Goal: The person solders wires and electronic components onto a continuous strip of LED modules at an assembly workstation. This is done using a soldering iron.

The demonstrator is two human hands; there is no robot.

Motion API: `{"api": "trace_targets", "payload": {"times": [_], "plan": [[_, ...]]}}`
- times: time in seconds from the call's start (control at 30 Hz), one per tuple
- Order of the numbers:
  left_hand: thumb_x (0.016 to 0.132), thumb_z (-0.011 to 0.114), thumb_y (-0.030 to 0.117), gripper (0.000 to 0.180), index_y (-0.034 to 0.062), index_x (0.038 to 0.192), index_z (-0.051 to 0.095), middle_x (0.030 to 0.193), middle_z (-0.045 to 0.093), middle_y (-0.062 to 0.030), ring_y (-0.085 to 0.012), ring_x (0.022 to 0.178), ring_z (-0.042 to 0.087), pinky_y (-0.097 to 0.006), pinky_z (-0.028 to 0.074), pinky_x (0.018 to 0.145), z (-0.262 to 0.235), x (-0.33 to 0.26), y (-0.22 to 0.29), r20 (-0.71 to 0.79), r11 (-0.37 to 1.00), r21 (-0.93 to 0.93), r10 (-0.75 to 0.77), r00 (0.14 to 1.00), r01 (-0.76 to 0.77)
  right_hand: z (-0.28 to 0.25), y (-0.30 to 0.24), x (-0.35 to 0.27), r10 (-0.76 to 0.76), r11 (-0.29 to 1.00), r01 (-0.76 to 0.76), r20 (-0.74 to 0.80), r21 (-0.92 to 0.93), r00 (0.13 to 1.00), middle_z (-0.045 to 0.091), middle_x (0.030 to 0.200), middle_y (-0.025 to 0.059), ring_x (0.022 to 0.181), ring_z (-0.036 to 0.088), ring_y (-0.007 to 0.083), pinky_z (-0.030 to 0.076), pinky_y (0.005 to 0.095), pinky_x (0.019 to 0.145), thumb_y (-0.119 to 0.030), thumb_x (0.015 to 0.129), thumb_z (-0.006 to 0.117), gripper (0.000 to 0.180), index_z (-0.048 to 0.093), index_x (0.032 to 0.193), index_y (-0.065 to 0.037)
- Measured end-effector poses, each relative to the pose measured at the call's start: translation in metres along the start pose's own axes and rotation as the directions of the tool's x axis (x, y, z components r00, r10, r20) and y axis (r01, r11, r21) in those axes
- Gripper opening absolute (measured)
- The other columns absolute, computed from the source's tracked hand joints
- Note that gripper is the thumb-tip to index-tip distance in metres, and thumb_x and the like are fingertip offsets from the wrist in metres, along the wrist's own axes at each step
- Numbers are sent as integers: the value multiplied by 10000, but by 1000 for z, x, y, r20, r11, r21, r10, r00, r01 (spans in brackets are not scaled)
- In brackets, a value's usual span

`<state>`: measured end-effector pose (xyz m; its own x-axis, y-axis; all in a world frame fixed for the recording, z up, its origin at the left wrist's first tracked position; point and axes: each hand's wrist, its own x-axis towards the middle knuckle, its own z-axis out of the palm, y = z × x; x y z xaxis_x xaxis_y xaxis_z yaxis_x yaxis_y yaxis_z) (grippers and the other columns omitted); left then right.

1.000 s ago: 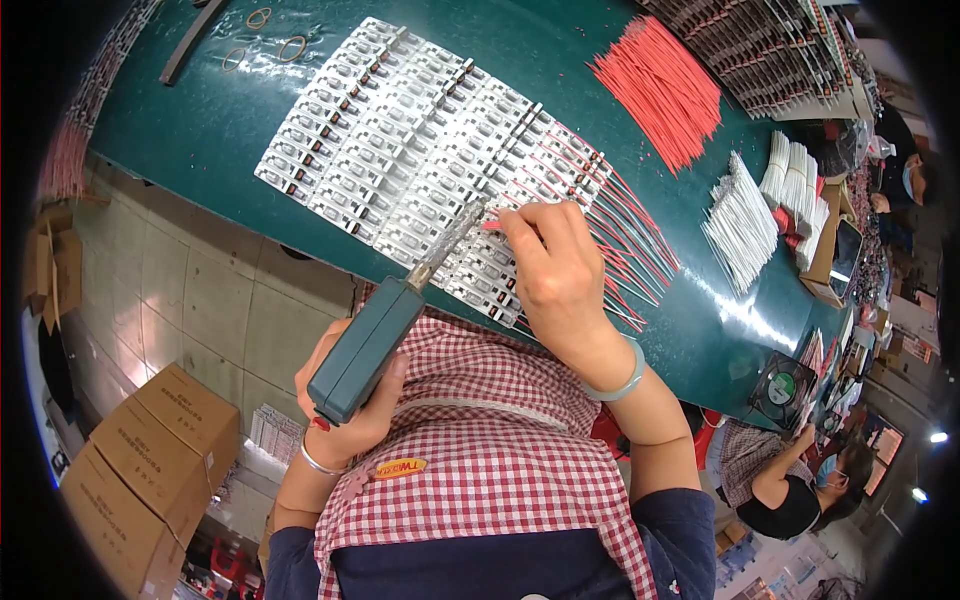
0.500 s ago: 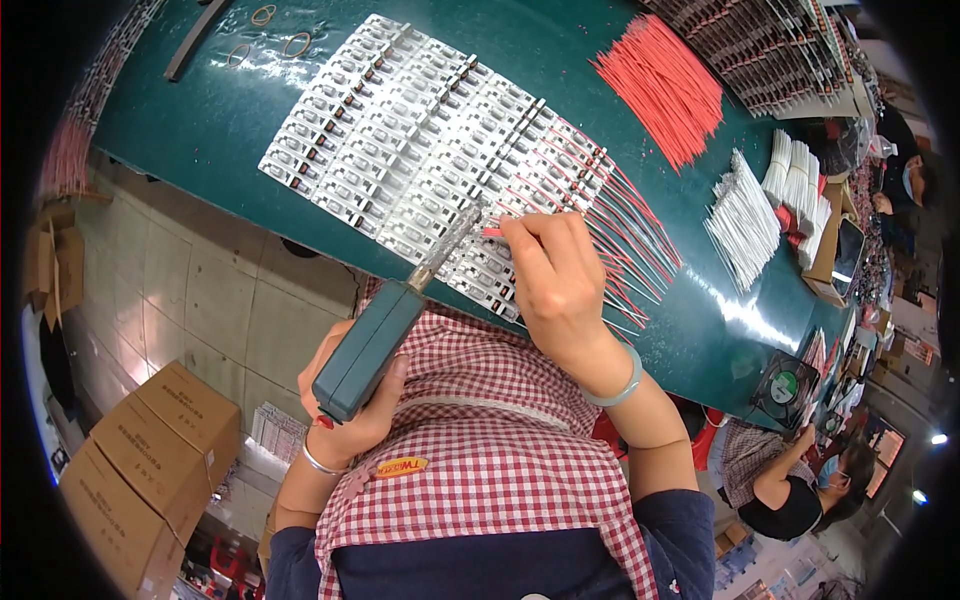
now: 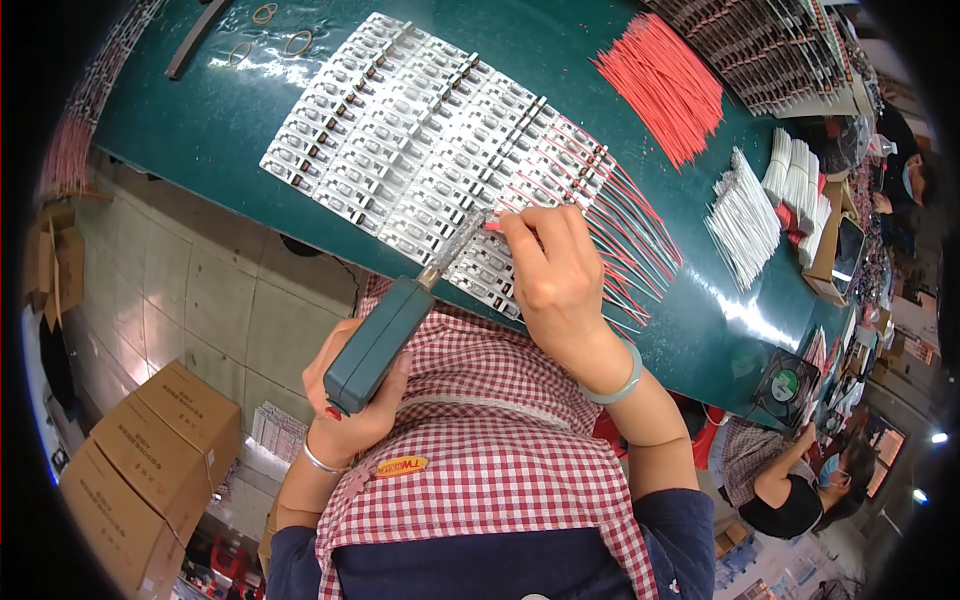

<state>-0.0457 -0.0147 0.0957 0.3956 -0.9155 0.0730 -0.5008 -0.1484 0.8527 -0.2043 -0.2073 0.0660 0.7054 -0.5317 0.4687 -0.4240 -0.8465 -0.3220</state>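
On the left, the left hand (image 3: pixel 362 425) has its fingers wrapped around a green tool (image 3: pixel 382 340), angled, it seems, so the metal tip (image 3: pixel 455 250) reaches the white strips (image 3: pixel 400 130) on the bench (image 3: pixel 220 190) while the hand sits clear. Just beside that tip, the right hand's (image 3: pixel 555 270) fingers are pinched together, apparently on a red wire (image 3: pixel 493 227), probably steadying it over the strips. Farther right, a red pile (image 3: pixel 665 95) and a white pile (image 3: pixel 742 225) of loose wires lie apart, likely to keep colours separate.
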Motion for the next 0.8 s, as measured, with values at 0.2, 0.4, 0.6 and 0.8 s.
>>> {"api": "trace_targets", "payload": {"times": [0.2, 0.4, 0.6, 0.8], "plan": [[786, 768, -29, 219, -70, 985, 688, 950, 682, -161, -261, 769, 682, -314, 543, 685, 0, 1, -2, 3, 998, -38, -49, 999, 49, -4, -4, 4, 20, 999, -19, 35, -26, 999, 604, 921, 126, 824, 571, 275, 510, 352, 645, 34, 697, 657, 318, 675, 1013, 61], [774, 775, -28, 200, -62, 951, 689, 894, 668, -143, -258, 721, 660, -317, 531, 654, -1, 2, -2, 12, 999, -23, -32, 999, 32, -5, -6, 5, 51, 998, -48, 75, -41, 996, 609, 933, 120, 825, 578, 272, 514, 366, 661, 48, 692, 661, 349, 680, 1040, 42], [767, 775, -26, 214, -60, 966, 704, 899, 682, -158, -279, 746, 675, -336, 543, 654, -1, -15, -17, -37, 999, -45, -7, 999, 6, -5, -7, 5, 35, 998, -32, 83, -45, 996, 602, 927, 115, 833, 579, 272, 513, 368, 660, 48, 691, 660, 333, 674, 1023, 35], [773, 775, -19, 239, -66, 998, 711, 948, 701, -182, -302, 816, 708, -335, 563, 698, -2, -15, -17, -63, 998, -57, -10, 998, 6, -2, -6, 5, 23, 999, -21, 40, -48, 999, 587, 902, 122, 826, 567, 277, 512, 360, 657, 42, 675, 650, 315, 670, 990, 43]]}}
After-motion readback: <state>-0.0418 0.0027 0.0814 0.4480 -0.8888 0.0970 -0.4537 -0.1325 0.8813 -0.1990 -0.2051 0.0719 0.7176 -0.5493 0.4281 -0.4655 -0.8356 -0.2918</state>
